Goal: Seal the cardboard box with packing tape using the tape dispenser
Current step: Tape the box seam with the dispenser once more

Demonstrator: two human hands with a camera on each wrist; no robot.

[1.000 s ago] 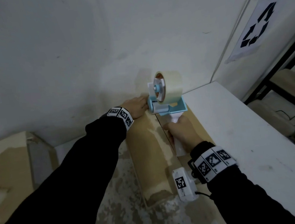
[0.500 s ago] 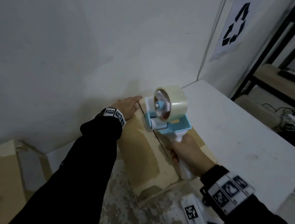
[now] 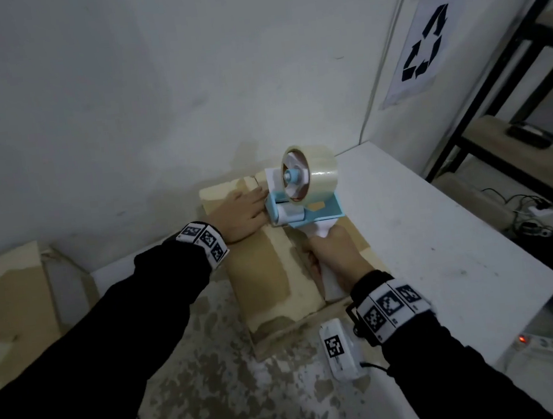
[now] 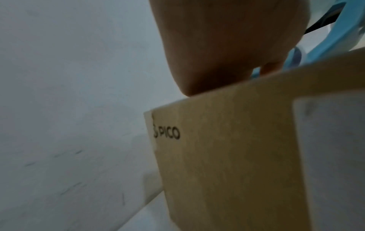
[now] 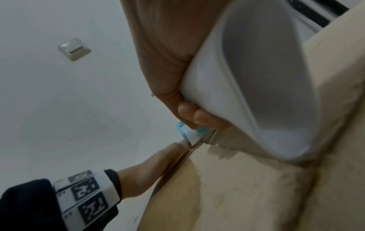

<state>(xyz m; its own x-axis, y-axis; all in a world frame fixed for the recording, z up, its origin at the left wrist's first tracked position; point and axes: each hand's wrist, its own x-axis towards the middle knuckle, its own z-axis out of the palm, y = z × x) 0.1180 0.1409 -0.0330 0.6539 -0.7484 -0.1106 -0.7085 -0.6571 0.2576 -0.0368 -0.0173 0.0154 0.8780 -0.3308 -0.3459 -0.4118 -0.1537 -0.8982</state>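
Note:
A brown cardboard box [image 3: 259, 280] with closed flaps lies in front of me, its far end near the wall. My right hand [image 3: 334, 258] grips the white handle of a blue tape dispenser [image 3: 302, 203] with a clear tape roll [image 3: 319, 173]; its front roller rests on the box's centre seam near the far end. My left hand [image 3: 239, 213] lies flat on the left flap, fingers straight, tips beside the dispenser's roller. In the left wrist view the box side [image 4: 227, 156] reads PICO under my palm [image 4: 207, 46]. The right wrist view shows the handle [image 5: 256, 93] in my fingers [image 5: 199, 115].
A white table [image 3: 444, 242] runs along the box's right side. Another cardboard box [image 3: 7, 309] stands at the left. A white wall is close behind the box. A metal shelf rack [image 3: 520, 154] and cables on the floor lie at the far right.
The dispenser was lifted and pulled back half a second ago; now it is down at the seam's far end. My left hand slid from the far edge onto the flap beside the roller.

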